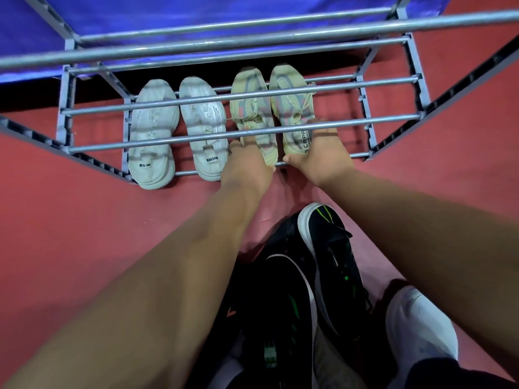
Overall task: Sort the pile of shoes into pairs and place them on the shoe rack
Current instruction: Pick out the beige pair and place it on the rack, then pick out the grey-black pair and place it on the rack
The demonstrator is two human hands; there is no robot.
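Gripping cream sneakers [289, 108] by covered heels: left hand [247, 167], right hand [321, 153].

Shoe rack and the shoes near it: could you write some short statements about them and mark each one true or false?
1. The white chunky pair of sneakers stands on the lowest shelf of the grey metal-bar shoe rack. True.
2. The cream mesh pair of sneakers stands left of the white pair. False: it stands on its right.
3. The left hand and the right hand each hold a cream sneaker at its heel. True.
4. The black sneakers with green marks are on the rack. False: they lie on the red floor, near the person.
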